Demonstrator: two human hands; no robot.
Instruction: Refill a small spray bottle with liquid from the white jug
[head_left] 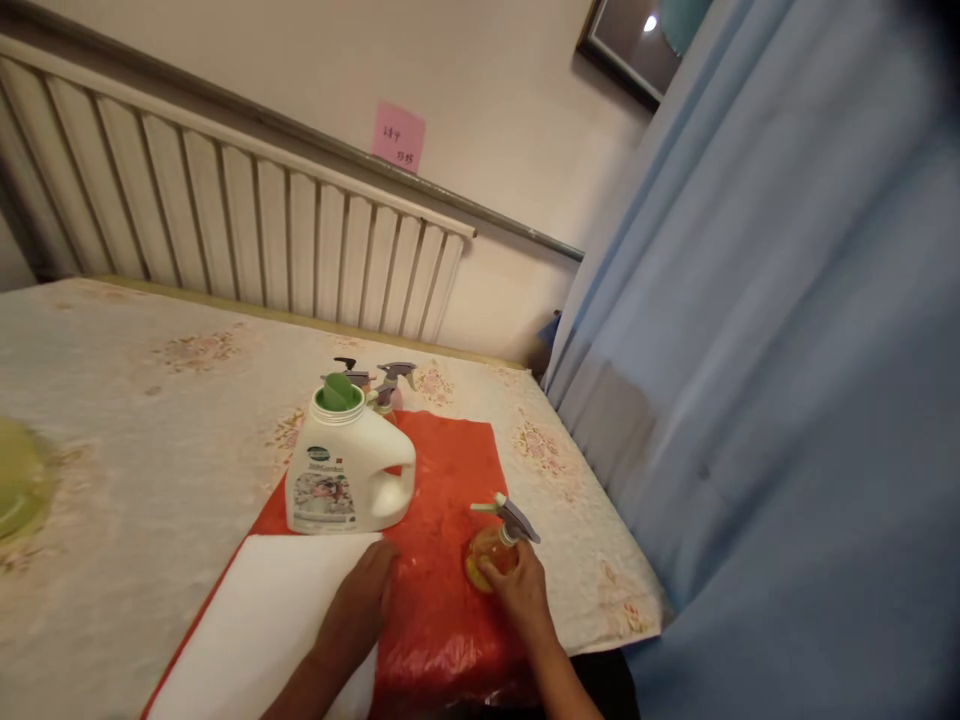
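My right hand (521, 590) is closed round a small clear spray bottle (487, 555) with yellowish liquid at its bottom and a grey-and-white trigger head. The bottle is on a red plastic-like sheet (442, 490), its nozzle pointing left. My left hand (367, 585) rests at the right edge of a white sheet (262, 610), fingers loosely bent and apparently holding nothing. Just beyond it stands a white handled jug (345, 480) with a printed label and a green insert in its mouth.
Behind the jug are more spray trigger heads (397, 373), partly hidden. A yellow-green object (22, 480) lies at the left edge. The table has a floral cloth (150, 420). A radiator (262, 230) runs behind; a blue curtain (750, 350) hangs close on the right.
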